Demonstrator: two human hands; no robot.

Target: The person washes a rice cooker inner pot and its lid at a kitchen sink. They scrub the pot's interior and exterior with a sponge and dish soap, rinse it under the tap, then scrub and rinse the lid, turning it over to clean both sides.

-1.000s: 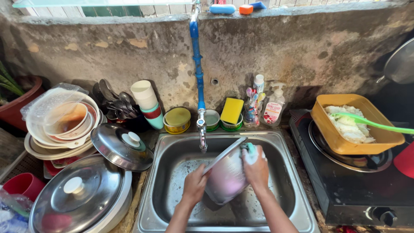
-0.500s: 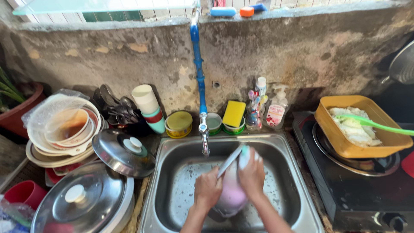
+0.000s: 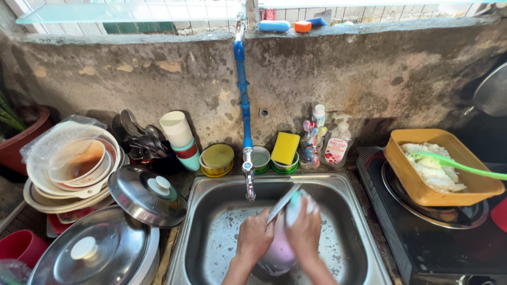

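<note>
Over the steel sink point(image 3: 348, 211), my left hand point(image 3: 255, 236) grips the rim of a pale pink bowl point(image 3: 277, 256) tipped on its side. My right hand point(image 3: 303, 229) presses a soapy green-and-white sponge point(image 3: 293, 203) against the bowl's outer side near the rim. The bowl is soapy, and its lower part is hidden behind both hands. A metal tap point(image 3: 247, 179) on a blue pipe hangs just above and left of the bowl; I see no water running.
Stacked bowls and plates point(image 3: 68, 163), two steel lids point(image 3: 145, 194) and stacked cups point(image 3: 179, 132) crowd the left counter. A yellow sponge point(image 3: 285, 148), soap tins and bottles line the wall. Right: a stove point(image 3: 438, 237) with a yellow tub point(image 3: 441, 169) of food.
The bowl has turned more edge-on and sunk lower in the sink. My right hand has slid with the sponge toward the rim, closer to my left hand.
</note>
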